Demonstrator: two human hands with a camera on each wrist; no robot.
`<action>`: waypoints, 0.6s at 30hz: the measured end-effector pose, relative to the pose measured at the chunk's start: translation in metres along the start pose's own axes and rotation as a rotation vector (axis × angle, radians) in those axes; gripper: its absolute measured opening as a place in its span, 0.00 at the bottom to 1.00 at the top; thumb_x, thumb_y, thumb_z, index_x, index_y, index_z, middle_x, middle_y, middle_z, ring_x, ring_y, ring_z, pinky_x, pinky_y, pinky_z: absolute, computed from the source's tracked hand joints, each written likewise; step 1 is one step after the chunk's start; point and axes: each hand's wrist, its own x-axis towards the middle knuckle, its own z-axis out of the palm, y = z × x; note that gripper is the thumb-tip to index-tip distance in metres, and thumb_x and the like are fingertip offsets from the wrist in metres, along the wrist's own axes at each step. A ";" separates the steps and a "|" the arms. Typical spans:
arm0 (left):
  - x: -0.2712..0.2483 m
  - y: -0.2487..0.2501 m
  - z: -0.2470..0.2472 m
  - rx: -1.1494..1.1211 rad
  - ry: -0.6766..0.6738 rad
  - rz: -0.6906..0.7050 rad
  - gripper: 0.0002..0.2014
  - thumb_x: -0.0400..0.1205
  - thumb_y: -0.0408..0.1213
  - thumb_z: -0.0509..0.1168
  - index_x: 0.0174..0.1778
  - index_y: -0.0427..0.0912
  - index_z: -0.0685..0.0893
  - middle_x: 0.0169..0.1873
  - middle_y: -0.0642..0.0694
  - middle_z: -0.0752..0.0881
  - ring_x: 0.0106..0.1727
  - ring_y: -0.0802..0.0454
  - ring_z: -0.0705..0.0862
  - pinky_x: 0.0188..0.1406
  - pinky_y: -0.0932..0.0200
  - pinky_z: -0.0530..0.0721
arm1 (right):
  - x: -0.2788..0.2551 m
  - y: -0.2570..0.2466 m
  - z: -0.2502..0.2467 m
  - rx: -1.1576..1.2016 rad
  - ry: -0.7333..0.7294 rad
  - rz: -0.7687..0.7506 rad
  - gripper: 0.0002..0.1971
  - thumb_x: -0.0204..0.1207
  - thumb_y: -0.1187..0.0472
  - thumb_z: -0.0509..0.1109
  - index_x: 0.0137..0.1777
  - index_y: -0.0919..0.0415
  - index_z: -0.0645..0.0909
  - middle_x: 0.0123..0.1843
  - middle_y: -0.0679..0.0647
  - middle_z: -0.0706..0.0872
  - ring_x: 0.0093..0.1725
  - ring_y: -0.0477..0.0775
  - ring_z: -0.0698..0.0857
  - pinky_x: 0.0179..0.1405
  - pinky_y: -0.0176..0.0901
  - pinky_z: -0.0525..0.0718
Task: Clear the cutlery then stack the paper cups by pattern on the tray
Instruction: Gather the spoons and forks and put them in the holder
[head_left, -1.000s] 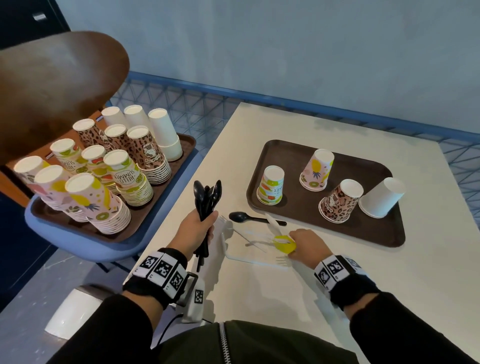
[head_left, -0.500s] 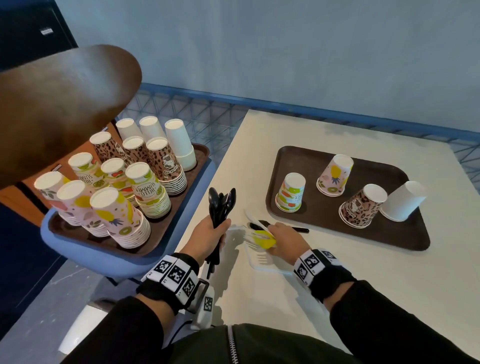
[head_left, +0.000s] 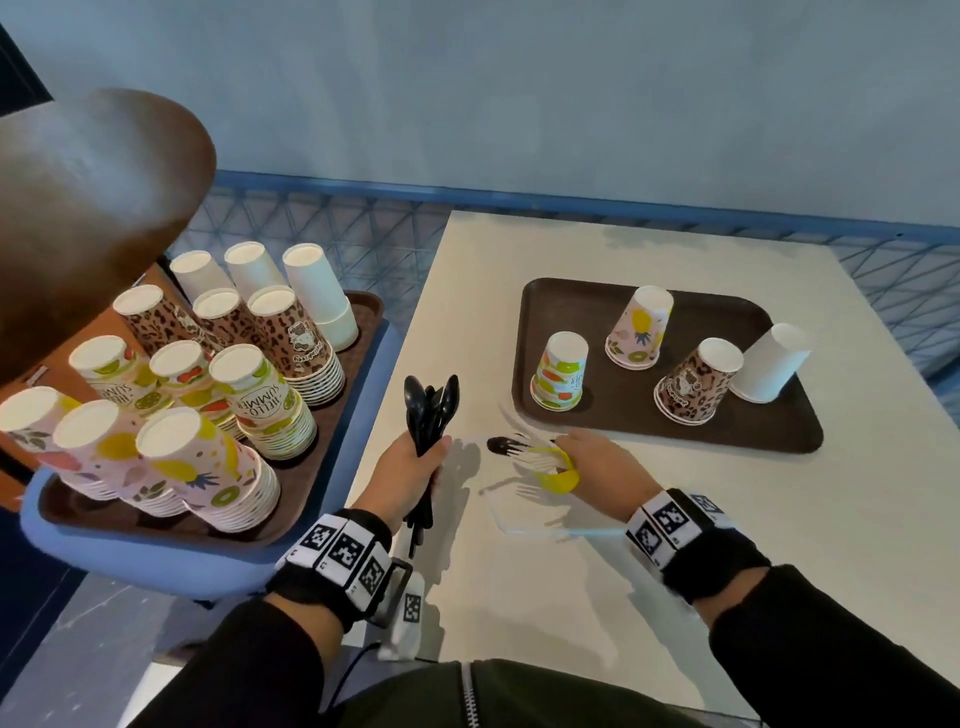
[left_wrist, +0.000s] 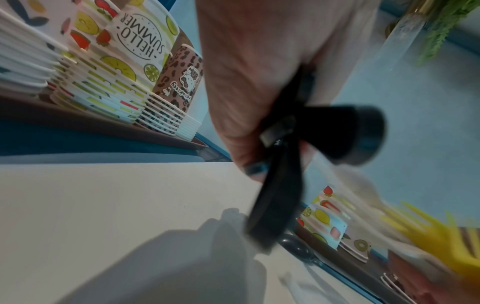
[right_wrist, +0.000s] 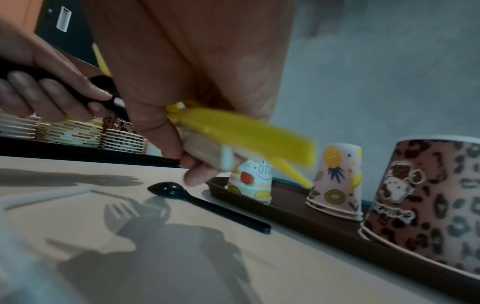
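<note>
Both hands full of cutlery beside the brown tray (head_left: 524, 364).

The left hand (head_left: 413, 467), well left of the tray, has its fingers (right_wrist: 64, 92) wrapped tight round a bunch of black spoons (head_left: 431, 405). The right hand (head_left: 597, 462), just in front of the tray, pinches yellow and clear forks (right_wrist: 241, 133). One black spoon (right_wrist: 205, 203) lies on the table (head_left: 727, 545) along the tray's near edge; four upturned paper cups (head_left: 561, 371) stand on the tray.
</note>
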 end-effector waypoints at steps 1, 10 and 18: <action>0.001 0.001 0.004 -0.006 0.001 -0.001 0.10 0.83 0.38 0.61 0.36 0.44 0.73 0.23 0.46 0.74 0.24 0.48 0.72 0.31 0.54 0.73 | -0.005 0.003 0.000 0.015 -0.030 -0.002 0.11 0.78 0.56 0.61 0.55 0.60 0.77 0.59 0.60 0.81 0.61 0.61 0.81 0.56 0.49 0.77; -0.001 0.018 0.039 0.003 -0.001 0.007 0.11 0.83 0.38 0.61 0.34 0.43 0.72 0.22 0.47 0.74 0.23 0.47 0.72 0.31 0.53 0.72 | -0.029 0.015 0.018 -0.133 -0.216 -0.129 0.15 0.76 0.53 0.64 0.60 0.58 0.76 0.61 0.58 0.78 0.62 0.61 0.80 0.50 0.49 0.78; -0.012 0.024 0.048 0.014 0.092 -0.002 0.12 0.83 0.38 0.61 0.33 0.42 0.72 0.22 0.46 0.75 0.24 0.48 0.73 0.31 0.54 0.73 | -0.017 0.029 0.003 -0.148 -0.162 -0.144 0.19 0.75 0.50 0.64 0.63 0.58 0.74 0.62 0.59 0.83 0.63 0.62 0.80 0.54 0.48 0.76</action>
